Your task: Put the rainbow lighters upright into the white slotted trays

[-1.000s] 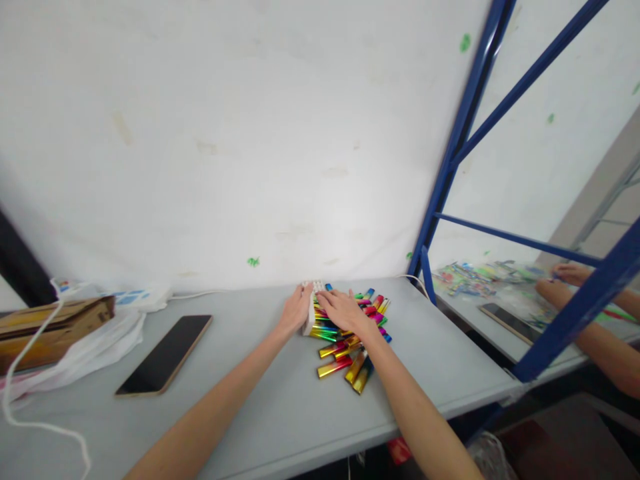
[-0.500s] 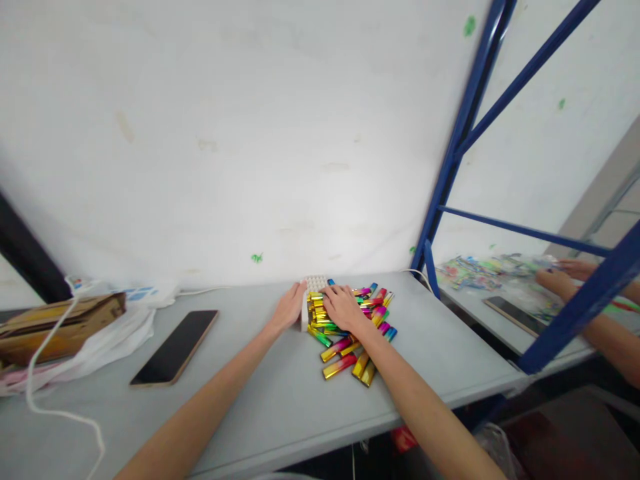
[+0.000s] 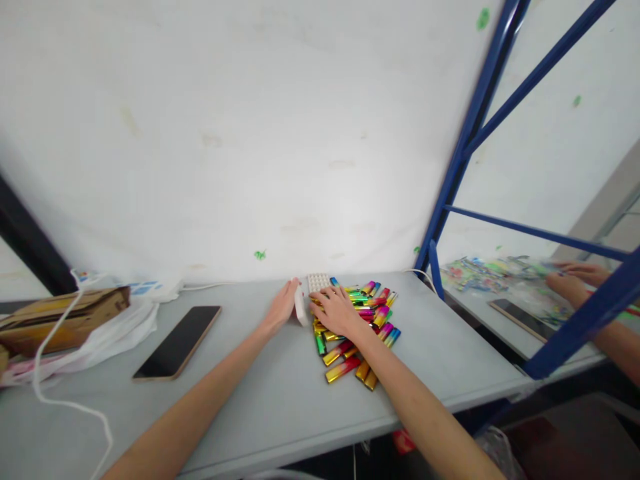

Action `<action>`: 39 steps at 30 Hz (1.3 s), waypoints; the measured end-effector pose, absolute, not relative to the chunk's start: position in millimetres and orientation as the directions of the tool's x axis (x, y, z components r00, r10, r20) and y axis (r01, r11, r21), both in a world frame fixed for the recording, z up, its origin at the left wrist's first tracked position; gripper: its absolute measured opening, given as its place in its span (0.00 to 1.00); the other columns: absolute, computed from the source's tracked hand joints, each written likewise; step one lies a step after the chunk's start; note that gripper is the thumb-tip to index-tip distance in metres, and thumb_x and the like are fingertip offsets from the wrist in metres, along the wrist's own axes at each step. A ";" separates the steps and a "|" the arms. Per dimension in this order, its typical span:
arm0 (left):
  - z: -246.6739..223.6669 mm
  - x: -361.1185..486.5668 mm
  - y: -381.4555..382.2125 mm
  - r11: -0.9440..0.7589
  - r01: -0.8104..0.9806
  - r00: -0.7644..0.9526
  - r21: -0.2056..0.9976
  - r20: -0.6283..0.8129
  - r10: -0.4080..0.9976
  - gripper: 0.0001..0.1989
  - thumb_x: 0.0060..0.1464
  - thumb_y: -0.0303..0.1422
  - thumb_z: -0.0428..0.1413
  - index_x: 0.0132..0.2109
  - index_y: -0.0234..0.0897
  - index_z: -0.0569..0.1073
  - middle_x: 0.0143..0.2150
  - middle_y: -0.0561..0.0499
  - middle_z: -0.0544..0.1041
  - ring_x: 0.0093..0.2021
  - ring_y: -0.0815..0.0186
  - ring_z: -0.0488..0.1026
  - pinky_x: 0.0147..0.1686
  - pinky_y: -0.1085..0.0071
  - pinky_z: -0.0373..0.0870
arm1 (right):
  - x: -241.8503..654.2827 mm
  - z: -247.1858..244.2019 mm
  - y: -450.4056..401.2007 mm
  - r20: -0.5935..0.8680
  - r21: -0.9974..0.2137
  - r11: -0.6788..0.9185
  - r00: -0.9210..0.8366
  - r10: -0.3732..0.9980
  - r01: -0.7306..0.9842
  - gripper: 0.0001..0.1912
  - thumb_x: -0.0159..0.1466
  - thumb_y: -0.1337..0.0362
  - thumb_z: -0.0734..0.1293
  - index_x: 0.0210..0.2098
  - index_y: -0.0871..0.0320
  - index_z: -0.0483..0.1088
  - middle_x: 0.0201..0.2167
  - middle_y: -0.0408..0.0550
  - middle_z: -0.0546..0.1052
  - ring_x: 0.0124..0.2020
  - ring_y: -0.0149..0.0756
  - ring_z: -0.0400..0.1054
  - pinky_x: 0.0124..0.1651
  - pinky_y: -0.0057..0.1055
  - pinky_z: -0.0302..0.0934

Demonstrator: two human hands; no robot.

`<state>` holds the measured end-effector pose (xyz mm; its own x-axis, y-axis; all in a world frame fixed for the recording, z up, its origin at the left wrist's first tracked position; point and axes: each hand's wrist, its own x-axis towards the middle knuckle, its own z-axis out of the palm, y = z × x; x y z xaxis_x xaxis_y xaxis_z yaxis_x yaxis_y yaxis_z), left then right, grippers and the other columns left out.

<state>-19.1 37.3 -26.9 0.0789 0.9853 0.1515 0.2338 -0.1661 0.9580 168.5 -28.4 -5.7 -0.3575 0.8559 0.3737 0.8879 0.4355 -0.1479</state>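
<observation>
My left hand (image 3: 283,306) grips a white flat block (image 3: 301,308), tilted on its edge just left of the pile. Its inner side is turned away, so what it is stays unclear. My right hand (image 3: 336,311) lies with its fingers spread on top of a heap of shiny, lighter-like cases (image 3: 341,371) in gold, pink, green and blue. Right behind its fingertips, near the wall, is a white holder with a grid of small holes (image 3: 319,281). Part of the heap is hidden under my right hand and forearm.
A black-screened phone (image 3: 177,343) lies to the left. Beyond it are a cardboard box (image 3: 65,320), white plastic and a white cable (image 3: 70,404). A blue metal frame (image 3: 453,163) rises on the right. Past it, another person's hands (image 3: 575,283) are over plastic-wrapped items.
My left hand has drawn the white block leftward and tilted it away from the heap. The cases beside it have slumped, and my right hand has shifted slightly, still over them.
</observation>
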 end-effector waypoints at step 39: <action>-34.7 -105.9 86.4 -0.330 0.916 0.193 0.228 0.471 0.861 0.21 0.65 0.43 0.57 0.60 0.41 0.76 0.52 0.42 0.75 0.53 0.49 0.74 0.56 0.57 0.72 | 178.2 -7.5 -18.2 0.330 -0.217 0.474 -0.392 0.858 0.854 0.23 0.78 0.50 0.61 0.65 0.53 0.71 0.61 0.56 0.76 0.65 0.46 0.66 0.70 0.47 0.53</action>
<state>-105.9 86.4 -34.7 0.1930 0.8608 0.4709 0.9161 -0.3300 0.2278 178.2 -18.2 -7.5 -0.3925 0.8585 0.3301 0.8535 0.4737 -0.2170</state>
